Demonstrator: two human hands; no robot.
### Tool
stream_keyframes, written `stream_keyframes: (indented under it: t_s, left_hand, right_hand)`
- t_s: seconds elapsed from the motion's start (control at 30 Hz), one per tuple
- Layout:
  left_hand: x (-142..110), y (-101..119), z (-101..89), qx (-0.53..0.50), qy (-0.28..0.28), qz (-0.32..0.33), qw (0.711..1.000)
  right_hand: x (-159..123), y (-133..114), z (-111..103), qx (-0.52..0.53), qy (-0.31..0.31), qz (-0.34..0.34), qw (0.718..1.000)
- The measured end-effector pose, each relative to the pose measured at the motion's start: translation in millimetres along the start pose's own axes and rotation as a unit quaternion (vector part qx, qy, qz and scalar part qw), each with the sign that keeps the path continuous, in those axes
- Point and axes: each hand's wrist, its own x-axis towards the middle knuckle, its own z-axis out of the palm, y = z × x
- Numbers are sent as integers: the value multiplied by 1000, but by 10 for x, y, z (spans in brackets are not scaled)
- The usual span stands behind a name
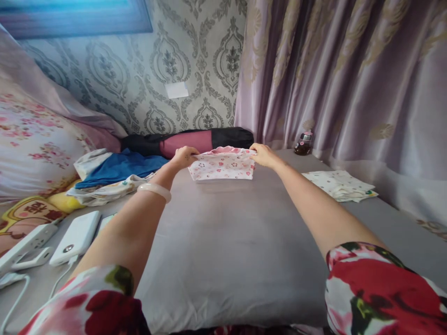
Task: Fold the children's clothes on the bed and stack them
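Stretched between my two hands is a white garment [223,166] with a small pink and red print and a pink edge along its top. My left hand [185,157], with a pale bangle [154,190] on its forearm, pinches the garment's upper left corner. At the upper right corner, my right hand [265,155] grips the cloth between thumb and fingers. The garment hangs just over or against the grey bed sheet [230,246]; whether its lower edge touches I cannot tell. Its far side is hidden.
Folded white printed cloth [338,184] lies at right, with a small bottle [303,142] behind it. At left are a blue garment [120,170], a white power bank [75,237] and a power strip [26,246] with cables. A black and pink roll [186,142] lies along the wall.
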Motion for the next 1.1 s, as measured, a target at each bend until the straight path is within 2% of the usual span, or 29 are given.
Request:
stream_keyframes:
  t_s: [0.1, 0.3, 0.5, 0.73, 0.83, 0.9, 1.0, 1.1]
  left_hand:
    - [-129, 0, 173, 50, 48, -4, 998]
    - [-656, -105, 514, 77, 57, 94, 991]
    - [-1123, -132, 744, 81, -11, 135, 987]
    - [-1304, -298, 924, 64, -86, 154, 982]
    - [-1317, -301, 890, 57, -105, 135, 984]
    - [-1284, -220, 824, 50, -126, 95, 986]
    - [-1148, 49, 756, 53, -133, -3, 990]
    - [-949, 422, 860, 69, -73, -59, 993]
  right_hand:
    - [-198, -33, 133, -63, 40, -38, 996]
    - [-783, -72, 425, -144, 44, -125, 981]
    - [-1205, -95, 607, -171, -26, -189, 967]
    - [-1406, -97, 657, -154, -76, -170, 970]
    - [-1431, -84, 612, -123, -106, -163, 973]
    - [-1388, -104, 578, -106, -125, -146, 976]
    - [-1218, -224, 587, -96, -127, -75, 984]
    - [-990, -430, 737, -71, -83, -33, 994]
